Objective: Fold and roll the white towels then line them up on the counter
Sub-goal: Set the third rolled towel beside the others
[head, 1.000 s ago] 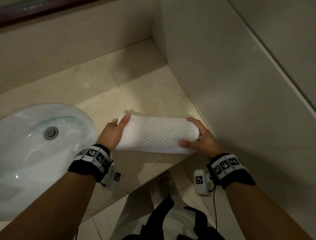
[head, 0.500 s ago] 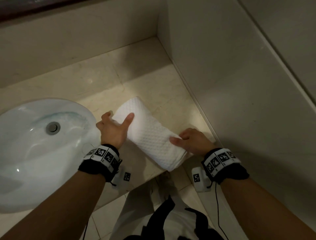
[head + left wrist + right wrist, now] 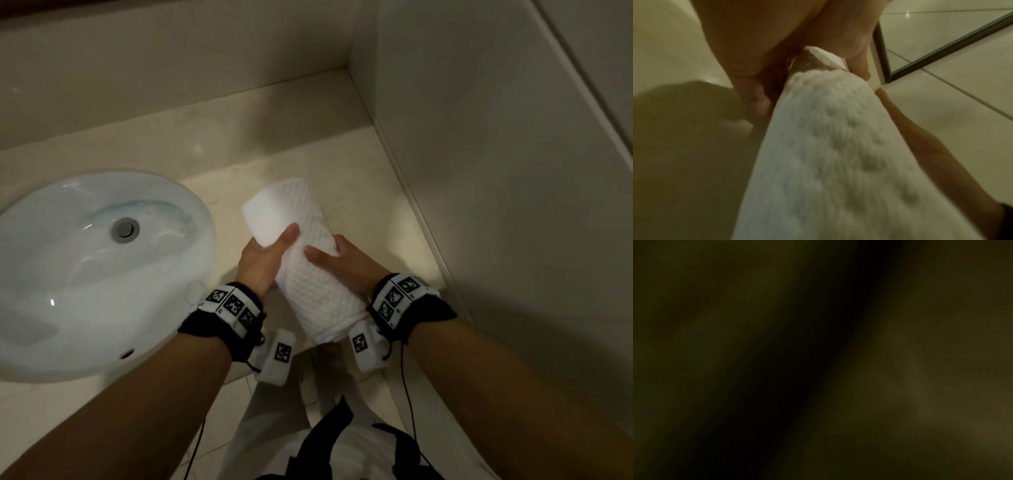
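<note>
A rolled white waffle-weave towel (image 3: 310, 274) lies on the beige stone counter (image 3: 287, 137), its long axis running away from me, its near end over the counter's front edge. My left hand (image 3: 263, 258) grips its left side, thumb on top. My right hand (image 3: 337, 262) grips its right side, thumb laid across the weave. The left wrist view shows the towel roll (image 3: 828, 154) up close, with the left hand's fingers (image 3: 752, 91) curled along one side and the thumb (image 3: 857, 53) on the other. The right wrist view is dark.
A white oval sink basin (image 3: 44, 291) with a metal drain (image 3: 125, 229) is set into the counter on the left. A tiled wall (image 3: 496, 171) closes the counter's right side and another its back. My legs and the tiled floor (image 3: 260, 394) show below the counter's edge.
The towel roll has been turned from lying crosswise to pointing away from me. Both hands swung in with it and now sit close together on its sides.
</note>
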